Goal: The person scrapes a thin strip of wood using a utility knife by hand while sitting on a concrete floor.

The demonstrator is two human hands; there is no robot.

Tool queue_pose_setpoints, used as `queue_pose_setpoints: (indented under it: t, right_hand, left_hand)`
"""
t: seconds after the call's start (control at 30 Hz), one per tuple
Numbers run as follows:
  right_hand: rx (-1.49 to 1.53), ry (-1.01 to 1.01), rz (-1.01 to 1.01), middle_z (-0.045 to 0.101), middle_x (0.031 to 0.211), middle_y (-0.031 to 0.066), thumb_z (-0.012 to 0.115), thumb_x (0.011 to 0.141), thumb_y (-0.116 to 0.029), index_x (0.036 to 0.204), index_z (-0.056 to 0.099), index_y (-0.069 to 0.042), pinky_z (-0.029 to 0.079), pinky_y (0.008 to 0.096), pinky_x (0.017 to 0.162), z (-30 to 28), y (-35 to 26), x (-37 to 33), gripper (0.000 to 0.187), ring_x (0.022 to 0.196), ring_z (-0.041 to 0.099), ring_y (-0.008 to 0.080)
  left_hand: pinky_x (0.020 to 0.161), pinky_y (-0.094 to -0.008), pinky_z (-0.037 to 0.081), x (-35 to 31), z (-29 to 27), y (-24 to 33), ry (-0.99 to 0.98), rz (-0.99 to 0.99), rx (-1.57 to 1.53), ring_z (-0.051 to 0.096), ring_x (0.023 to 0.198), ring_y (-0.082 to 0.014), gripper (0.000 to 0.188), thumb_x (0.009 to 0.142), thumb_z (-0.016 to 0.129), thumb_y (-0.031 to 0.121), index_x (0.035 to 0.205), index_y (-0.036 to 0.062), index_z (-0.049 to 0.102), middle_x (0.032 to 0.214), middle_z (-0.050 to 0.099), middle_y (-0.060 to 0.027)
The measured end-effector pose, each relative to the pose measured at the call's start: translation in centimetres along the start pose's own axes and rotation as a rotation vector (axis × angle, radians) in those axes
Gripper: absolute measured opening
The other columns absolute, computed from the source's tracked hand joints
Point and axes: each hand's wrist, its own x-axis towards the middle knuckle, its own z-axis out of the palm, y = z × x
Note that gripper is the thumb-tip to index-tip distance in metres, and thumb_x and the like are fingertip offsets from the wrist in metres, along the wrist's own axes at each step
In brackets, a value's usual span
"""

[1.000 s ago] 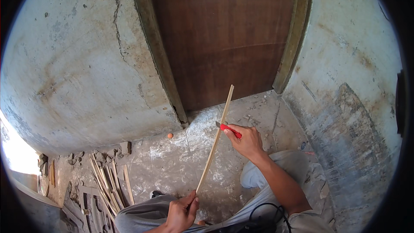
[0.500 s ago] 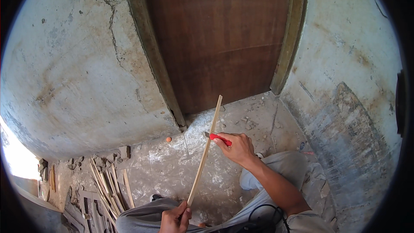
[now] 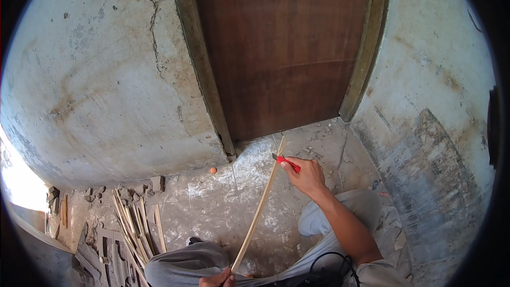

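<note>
My right hand (image 3: 307, 174) is closed round a red utility knife (image 3: 289, 163). Its short blade touches a pale, narrow wooden strip (image 3: 257, 212) near the far end, where a thin sliver seems to stand off the edge. The near end of that strip is gripped in my left hand (image 3: 218, 278), low at the picture's bottom edge and partly cut off. Between my two hands the strip slants up and to the right above the tiled floor (image 3: 212, 207).
A bundle of similar strips (image 3: 135, 228) lies at the left beside my knee, next to a grey slotted piece (image 3: 109, 247). Stone rubble (image 3: 158, 183) lines the left wall. A small orange ball (image 3: 213, 170) rests on the floor before the brown door (image 3: 281, 53).
My left hand and the strip have dropped lower and toward me. The knife has shifted nearer the strip's far end, and a sliver now shows there. The view has shifted slightly.
</note>
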Motion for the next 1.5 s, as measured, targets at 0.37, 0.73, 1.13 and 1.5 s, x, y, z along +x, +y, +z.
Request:
queue_pose_setpoints:
  t: [0.37,0.73,1.13,1.5]
  right_hand:
    - [0.010,-0.050,-0.024,0.071,0.077,0.0152,0.067,0.090,-0.042,0.106,0.076,-0.015,0.055,0.0447,0.068,0.6,-0.7,-0.2,0.033,0.073,0.070,0.0369]
    - [0.027,-0.155,0.005,0.072,0.080,0.0138,0.067,0.089,-0.043,0.105,0.077,-0.017,0.055,0.0435,0.066,1.9,-1.1,-1.0,0.032,0.073,0.069,0.0368]
    - [0.103,0.149,0.147,0.072,0.075,0.0151,0.068,0.092,-0.035,0.104,0.075,-0.004,0.052,0.0345,0.062,0.8,3.2,0.8,0.034,0.065,0.069,0.0225]
    - [0.582,-0.093,0.224,0.070,0.073,0.0042,0.064,0.098,-0.030,0.114,0.070,0.000,0.044,0.0232,0.059,1.5,2.1,0.1,0.035,0.065,0.061,0.0064]
  left_hand:
    - [0.051,-0.0314,0.041,-2.3,-0.2,-1.1,0.034,-0.023,0.036,0.049,0.052,-0.0159,0.020,0.099,0.057,0.013,0.108,-0.0017,0.067,0.063,0.053,-0.0098]
    - [0.051,-0.0249,0.039,-5.3,-1.0,-0.4,-0.019,-0.351,-0.129,0.046,0.055,-0.0081,0.020,0.103,0.053,0.014,0.103,0.0001,0.066,0.067,0.056,-0.0005]
    - [0.049,-0.0212,0.032,-9.9,-1.3,-4.7,0.040,-0.471,-0.170,0.039,0.055,-0.0043,0.019,0.102,0.056,0.011,0.112,0.0006,0.067,0.066,0.051,0.0043]
    - [0.045,-0.0226,0.029,-5.5,0.1,-3.1,0.003,-0.669,-0.458,0.037,0.047,-0.0044,0.030,0.105,0.052,0.028,0.088,0.0070,0.064,0.058,0.043,0.0066]
